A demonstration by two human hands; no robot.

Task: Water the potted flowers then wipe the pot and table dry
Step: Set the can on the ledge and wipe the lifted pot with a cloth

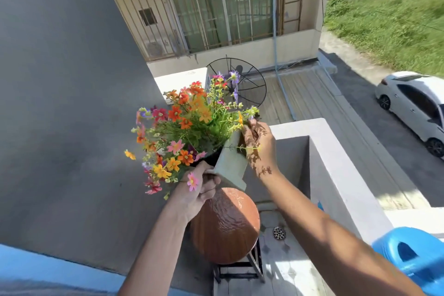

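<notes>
pot (pixel 211 157) mostly hidden, blue watering can (pixel 413 257) cut off

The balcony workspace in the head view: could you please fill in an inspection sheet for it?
Surface: round wooden table, wet sheen on top, nothing standing on it.
Job's things: flower pot held up above table; grey cloth against its side.
Clutter: blue watering can at right.
Grippers: left hand grips pot's underside; right hand presses cloth.
Cables: nothing seen.
Surroundings: grey wall, floor drain, white car below.

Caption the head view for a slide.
Both hands wipe the lifted flower pot with a grey cloth above the round wooden table.
</notes>
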